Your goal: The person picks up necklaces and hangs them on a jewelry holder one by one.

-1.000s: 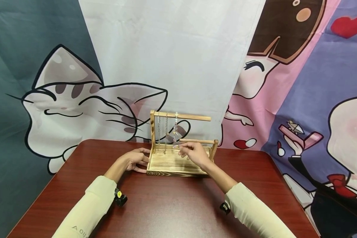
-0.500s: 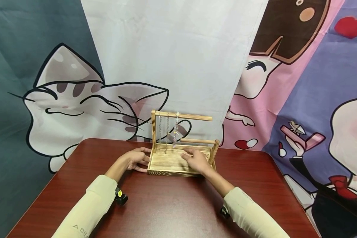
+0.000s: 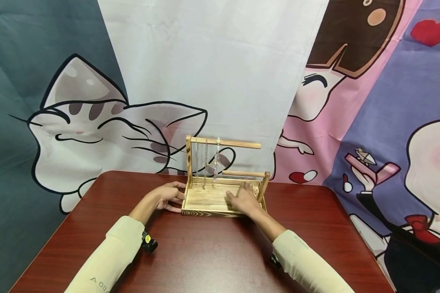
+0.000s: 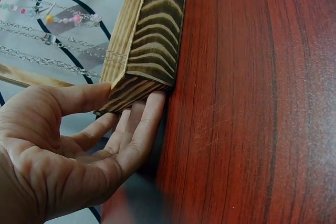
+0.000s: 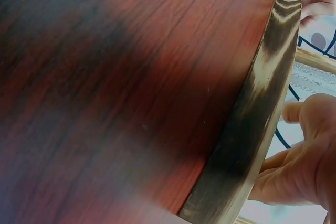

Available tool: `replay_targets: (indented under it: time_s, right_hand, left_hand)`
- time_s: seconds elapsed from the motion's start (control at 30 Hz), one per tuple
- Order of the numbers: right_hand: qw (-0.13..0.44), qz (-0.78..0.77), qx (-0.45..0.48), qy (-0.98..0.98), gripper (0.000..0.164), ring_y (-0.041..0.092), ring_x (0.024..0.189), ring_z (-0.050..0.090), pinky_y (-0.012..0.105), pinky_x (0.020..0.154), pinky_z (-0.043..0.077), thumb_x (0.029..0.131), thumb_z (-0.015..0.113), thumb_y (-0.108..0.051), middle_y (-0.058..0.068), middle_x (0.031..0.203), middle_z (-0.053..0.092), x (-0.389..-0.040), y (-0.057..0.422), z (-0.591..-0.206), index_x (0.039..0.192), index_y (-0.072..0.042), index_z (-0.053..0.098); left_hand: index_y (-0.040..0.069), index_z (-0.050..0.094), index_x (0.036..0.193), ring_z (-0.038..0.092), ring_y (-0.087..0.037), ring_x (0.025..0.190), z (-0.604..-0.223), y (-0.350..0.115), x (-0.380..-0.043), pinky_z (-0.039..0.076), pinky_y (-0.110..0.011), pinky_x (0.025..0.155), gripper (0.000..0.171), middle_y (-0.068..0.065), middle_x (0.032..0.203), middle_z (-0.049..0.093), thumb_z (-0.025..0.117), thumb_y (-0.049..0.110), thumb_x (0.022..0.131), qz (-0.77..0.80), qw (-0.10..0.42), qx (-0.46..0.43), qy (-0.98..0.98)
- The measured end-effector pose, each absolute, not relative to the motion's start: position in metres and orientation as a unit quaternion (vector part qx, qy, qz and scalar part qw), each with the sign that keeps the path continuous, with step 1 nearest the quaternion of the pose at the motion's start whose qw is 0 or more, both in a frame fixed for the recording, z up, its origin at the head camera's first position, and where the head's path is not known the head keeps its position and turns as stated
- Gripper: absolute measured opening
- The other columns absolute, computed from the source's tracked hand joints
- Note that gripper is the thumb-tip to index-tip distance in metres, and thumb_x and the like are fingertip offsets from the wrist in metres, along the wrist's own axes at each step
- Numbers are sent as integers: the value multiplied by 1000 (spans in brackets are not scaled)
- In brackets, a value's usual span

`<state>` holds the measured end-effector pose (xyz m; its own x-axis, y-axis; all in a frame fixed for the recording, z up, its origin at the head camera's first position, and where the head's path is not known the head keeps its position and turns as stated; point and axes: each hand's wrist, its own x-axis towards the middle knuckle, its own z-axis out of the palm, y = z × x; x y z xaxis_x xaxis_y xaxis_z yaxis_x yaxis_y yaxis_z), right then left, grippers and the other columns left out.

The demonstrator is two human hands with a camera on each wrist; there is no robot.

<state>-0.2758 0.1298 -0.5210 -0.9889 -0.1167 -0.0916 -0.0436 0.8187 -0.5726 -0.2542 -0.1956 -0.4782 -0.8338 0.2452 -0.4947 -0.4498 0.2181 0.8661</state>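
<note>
A wooden jewelry stand with a shallow tray and two raised bars stands on the table. My left hand holds its left end, thumb at the rim and fingers along the striped end wall in the left wrist view. My right hand is over the right half of the tray, thumb stretched apart from the fingers. In the right wrist view its fingertips are hidden behind the dark front wall. Two silver chain necklaces and a colored beaded one hang from the tall bar.
A shorter bar rises at the stand's right, near the right hand. Small pale items lie in the tray beside that hand. The reddish wooden table extends in front; a printed cloth hangs close behind.
My right hand has left the lower end of the beaded necklace and moved down and to the right, over the tray. The left hand has stayed at the stand's left end.
</note>
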Motion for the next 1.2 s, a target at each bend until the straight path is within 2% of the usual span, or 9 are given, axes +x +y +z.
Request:
replay_targets:
  time_s: [0.2,0.3,0.43,0.53,0.73,0.87,1.0,1.2]
  right_hand:
    - [72,-240,-27,968,106,62,170,3,62,146,5,112,55,-56,53,173,6,-278,127,-526,162,31,19]
    - [74,-222,-25,972,108,67,168,1,66,145,6,112,55,-57,57,170,3,-282,127,-530,158,34,21]
    - [83,-212,-30,973,97,74,164,7,71,143,11,111,53,-58,62,166,7,-288,128,-535,144,33,50]
    - [84,-202,-30,975,88,76,161,16,73,141,18,111,53,-57,63,163,17,-292,129,-534,132,28,66]
    - [110,-172,-26,979,89,71,161,27,69,140,27,114,48,-62,59,162,32,-295,127,-525,134,22,69]
    - [117,-167,-36,978,92,68,162,29,68,141,27,115,44,-65,56,161,38,-292,123,-521,137,21,68]
    - [119,-184,-45,975,99,67,165,22,68,142,22,115,39,-70,55,165,32,-294,115,-531,141,22,64]
    - [128,-181,-77,972,109,64,166,24,65,142,25,111,32,-81,51,166,37,-294,88,-545,141,17,68]
  left_hand:
    - [4,35,167,74,-28,113,-479,-196,-254,71,-49,90,67,-20,125,74,61,-3,105,626,279,-72,725]
    - [4,35,167,74,-28,113,-479,-196,-254,71,-49,90,67,-20,126,73,61,-3,106,626,279,-71,725]
    - [4,35,167,74,-27,114,-479,-197,-254,71,-49,91,66,-20,128,73,61,-2,107,625,279,-71,726]
    - [4,35,167,74,-27,115,-479,-197,-254,71,-49,91,66,-20,129,73,61,-2,107,625,279,-71,726]
    - [4,35,167,74,-28,114,-480,-198,-254,71,-48,90,66,-20,127,73,61,-2,107,625,279,-75,725]
    - [4,34,168,74,-28,114,-481,-198,-254,71,-48,90,67,-19,126,73,61,-2,107,625,279,-74,726]
    - [4,35,167,74,-27,114,-481,-198,-254,71,-48,89,66,-20,127,74,61,-2,107,624,278,-69,727]
    - [4,35,167,74,-26,114,-482,-196,-256,71,-46,88,65,-19,128,74,61,-1,107,624,278,-72,727]
